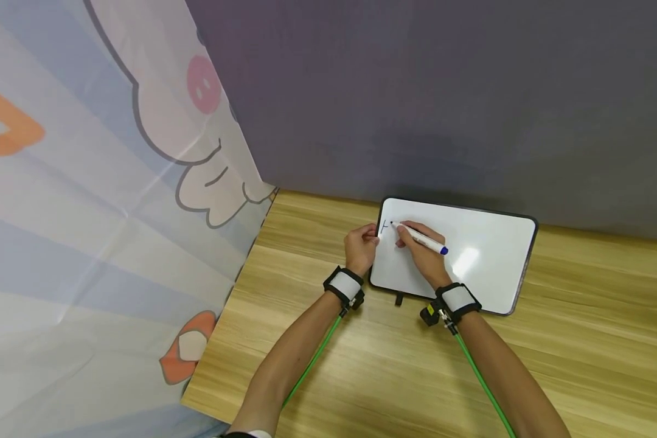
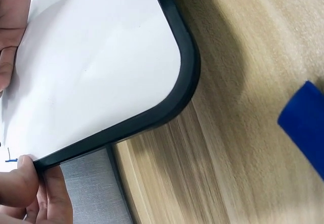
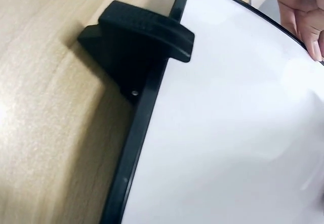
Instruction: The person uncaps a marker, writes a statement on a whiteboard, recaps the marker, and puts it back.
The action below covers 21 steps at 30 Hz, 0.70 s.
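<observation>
A whiteboard [image 1: 487,243] with a black frame lies tilted on the wooden table. My left hand [image 1: 361,248] pinches its left edge; in the left wrist view the thumb [image 2: 23,178] is on the white face and the fingers are behind the frame. My right hand [image 1: 428,258] holds a white marker [image 1: 424,239] with a blue end, its tip at the board's upper left. Short dark pen strokes [image 1: 384,227] show beside the tip. In the right wrist view, a black stand-like clip [image 3: 144,36] sits on the board's lower edge.
The wooden table [image 1: 306,340] stretches below and to both sides of the board. A dark grey panel [image 1: 443,109] rises behind it, and a printed cloth [image 1: 115,243] hangs at the left. A blue object [image 2: 306,127] is cut off at the left wrist view's right edge.
</observation>
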Tool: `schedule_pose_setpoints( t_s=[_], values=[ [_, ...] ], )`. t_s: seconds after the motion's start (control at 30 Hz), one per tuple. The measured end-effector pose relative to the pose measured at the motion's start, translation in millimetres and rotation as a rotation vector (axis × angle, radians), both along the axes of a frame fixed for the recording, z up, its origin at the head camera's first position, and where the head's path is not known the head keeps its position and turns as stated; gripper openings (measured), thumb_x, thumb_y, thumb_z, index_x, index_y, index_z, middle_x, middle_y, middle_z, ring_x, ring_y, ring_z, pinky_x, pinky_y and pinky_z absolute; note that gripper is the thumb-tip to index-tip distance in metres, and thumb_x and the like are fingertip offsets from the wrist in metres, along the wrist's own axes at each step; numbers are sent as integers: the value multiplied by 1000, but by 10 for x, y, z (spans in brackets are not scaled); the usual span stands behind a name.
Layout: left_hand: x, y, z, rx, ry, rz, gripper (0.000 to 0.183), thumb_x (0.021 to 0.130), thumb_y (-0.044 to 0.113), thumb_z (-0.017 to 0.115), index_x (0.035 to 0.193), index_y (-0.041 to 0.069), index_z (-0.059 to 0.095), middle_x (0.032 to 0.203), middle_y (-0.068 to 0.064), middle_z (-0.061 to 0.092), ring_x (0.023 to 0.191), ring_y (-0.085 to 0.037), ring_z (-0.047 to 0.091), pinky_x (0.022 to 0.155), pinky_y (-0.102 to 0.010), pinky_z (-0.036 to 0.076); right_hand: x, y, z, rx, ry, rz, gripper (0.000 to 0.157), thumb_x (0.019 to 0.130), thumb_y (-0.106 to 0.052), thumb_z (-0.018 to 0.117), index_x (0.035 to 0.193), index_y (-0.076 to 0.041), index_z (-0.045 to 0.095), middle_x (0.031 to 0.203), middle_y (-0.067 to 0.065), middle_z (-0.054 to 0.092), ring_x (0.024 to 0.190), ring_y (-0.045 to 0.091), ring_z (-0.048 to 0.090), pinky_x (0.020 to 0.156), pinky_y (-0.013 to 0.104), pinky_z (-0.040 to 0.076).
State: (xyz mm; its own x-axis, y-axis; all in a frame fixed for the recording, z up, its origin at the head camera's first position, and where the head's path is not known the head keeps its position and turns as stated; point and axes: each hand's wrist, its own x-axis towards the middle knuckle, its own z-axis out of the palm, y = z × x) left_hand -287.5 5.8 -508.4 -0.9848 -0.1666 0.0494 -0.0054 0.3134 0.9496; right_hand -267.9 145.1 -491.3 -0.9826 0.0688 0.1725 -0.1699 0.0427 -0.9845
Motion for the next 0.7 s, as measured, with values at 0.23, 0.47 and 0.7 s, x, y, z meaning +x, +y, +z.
schedule_pose_setpoints(
  t_s=[0.23,0.47,0.7],
  values=[
    [-15,5,-20,16,-3,4,28,75,-13,64,101,-5,69,89,-19,71,75,-21,69,67,-17,53,-17,0,-12,34,16,20,29,86,-11,64,109,5,65,86,34,62,66,12,66,64,18,53],
    [-3,30,-24,36,13,7,29,74,-16,63,101,-8,68,89,-21,71,76,-22,68,67,-17,54,19,29,-2,98,-39,34,27,86,-16,65,106,3,67,88,31,64,65,10,66,62,20,54],
    [-9,45,-8,24,24,0,28,74,-16,62,100,-8,69,88,-21,70,79,-27,69,67,-18,54,32,66,21,229,-70,60,25,86,-19,65,101,1,69,79,26,67,60,12,64,55,21,51]
  ],
)
